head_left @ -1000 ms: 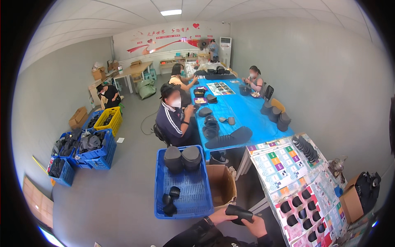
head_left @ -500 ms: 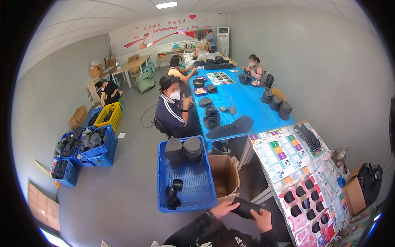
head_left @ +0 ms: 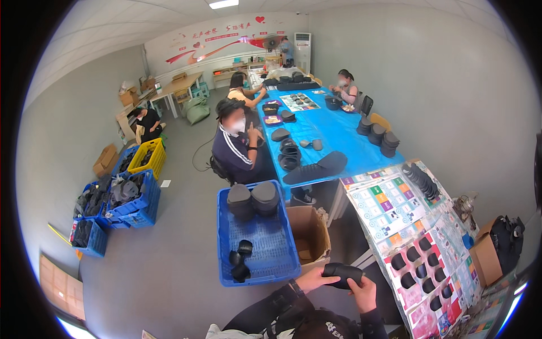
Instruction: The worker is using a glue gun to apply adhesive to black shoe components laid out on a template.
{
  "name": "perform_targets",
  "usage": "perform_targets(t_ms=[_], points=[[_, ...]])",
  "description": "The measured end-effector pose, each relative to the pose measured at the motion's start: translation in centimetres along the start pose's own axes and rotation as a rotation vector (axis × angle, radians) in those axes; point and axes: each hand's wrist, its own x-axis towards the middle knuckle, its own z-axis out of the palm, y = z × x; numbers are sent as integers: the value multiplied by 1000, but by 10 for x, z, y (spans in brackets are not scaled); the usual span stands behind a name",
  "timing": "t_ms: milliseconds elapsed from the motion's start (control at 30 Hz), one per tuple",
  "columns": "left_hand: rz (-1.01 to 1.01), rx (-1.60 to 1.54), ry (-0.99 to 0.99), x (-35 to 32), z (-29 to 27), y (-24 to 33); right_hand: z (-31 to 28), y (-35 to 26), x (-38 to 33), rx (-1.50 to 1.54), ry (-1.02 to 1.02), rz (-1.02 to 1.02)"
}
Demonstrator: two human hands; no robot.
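Note:
Between my two hands is a black curved pad (head_left: 342,275), held near the lower edge of the view. My left hand (head_left: 310,279) grips its left end, and my right hand (head_left: 363,293) pinches its right end with the thumb on the near face. Left of my hands stands a blue plastic crate (head_left: 265,278) with two stacks of dark rounded pads (head_left: 239,198) and several small black curved pieces (head_left: 240,273). On the sloping board (head_left: 389,247) to my right, black pads (head_left: 421,271) lie in rows on a red-and-white sheet.
An open cardboard box (head_left: 308,234) sits beside the crate. Ahead runs a long table with a blue cover (head_left: 344,144), bearing stacked dark pads (head_left: 389,144). A seated person (head_left: 234,147) works at its left side, others farther off. Filled crates (head_left: 135,195) stand at left.
My hands and the black pad have risen slightly and moved right. The pad now shows a more rounded, bulging face. The view has shifted a little.

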Motion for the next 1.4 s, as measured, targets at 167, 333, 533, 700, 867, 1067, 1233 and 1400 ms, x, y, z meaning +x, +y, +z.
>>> perform_targets(t_ms=[167,333,533,700,867,1067,1233,1400], points=[[26,0,-20,-2,5,4,-6,6,-2,-67,-19,-31],[15,-4,-28,-4,8,8,-9,4,-8,-105,-59,-21],[29,-3,13,-7,7,20,-13,3,-7,-218,-70,-23],[36,-12,28,-9,-3,20,-11,5,-4,-188,-147,-27],[17,32,70,-13,-16,14,-10,-8,-3,-428,-145,-63],[31,-111,159,-16,-27,14,16,-157,-34,-579,-364,-322],[-211,524,348,-21,-68,-12,76,-208,-41,-552,-736,-612],[-6,-117,183,-43,-42,17,43,-203,-36,-264,-971,-557]])
